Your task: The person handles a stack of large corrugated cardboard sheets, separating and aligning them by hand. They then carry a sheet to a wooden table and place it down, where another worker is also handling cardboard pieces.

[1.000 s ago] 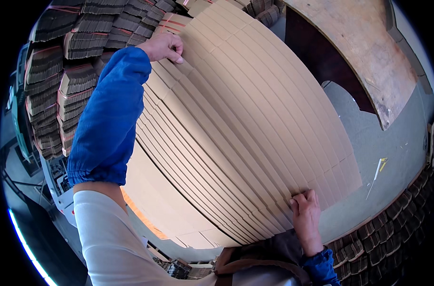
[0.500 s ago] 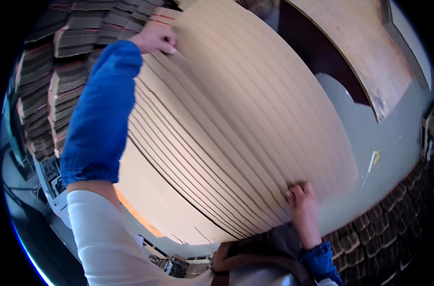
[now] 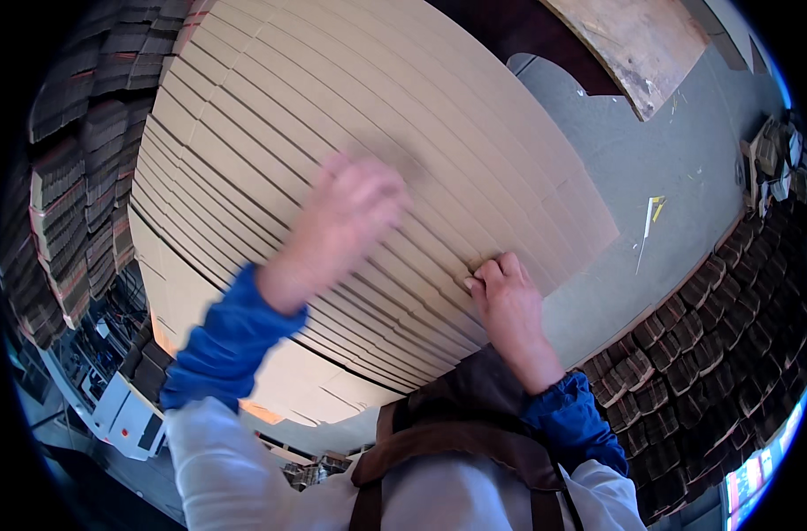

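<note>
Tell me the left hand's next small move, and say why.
Probably settle the left hand lightly on a sheet edge, level with the right hand. The right hand is curled at an edge of the overlapping cardboard sheets, while the left is blurred over their middle with no clear hold, so a second contact might steady them.

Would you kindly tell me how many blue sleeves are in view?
2: one blue sleeve next to the left hand, another next to the right hand, both on the forearms. No others show.
</note>
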A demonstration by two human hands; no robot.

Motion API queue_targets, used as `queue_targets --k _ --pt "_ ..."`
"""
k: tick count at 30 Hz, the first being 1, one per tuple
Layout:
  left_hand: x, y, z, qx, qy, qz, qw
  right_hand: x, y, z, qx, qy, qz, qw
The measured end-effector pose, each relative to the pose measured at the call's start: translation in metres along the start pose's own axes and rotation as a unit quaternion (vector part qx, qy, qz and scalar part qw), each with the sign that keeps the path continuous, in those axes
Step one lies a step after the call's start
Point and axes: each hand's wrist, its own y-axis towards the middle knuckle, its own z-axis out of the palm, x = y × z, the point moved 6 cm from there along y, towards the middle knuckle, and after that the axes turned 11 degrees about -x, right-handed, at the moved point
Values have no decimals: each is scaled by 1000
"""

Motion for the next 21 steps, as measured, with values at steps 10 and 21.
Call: queue_targets --k 10,21 --pt "-52 -34 60 23 -38 -108 993 -26 19 6 -65 -81 -157 982" --pt "-68 -29 67 55 -19 -27 998 -33 18 12 -71 -104 -170 977"
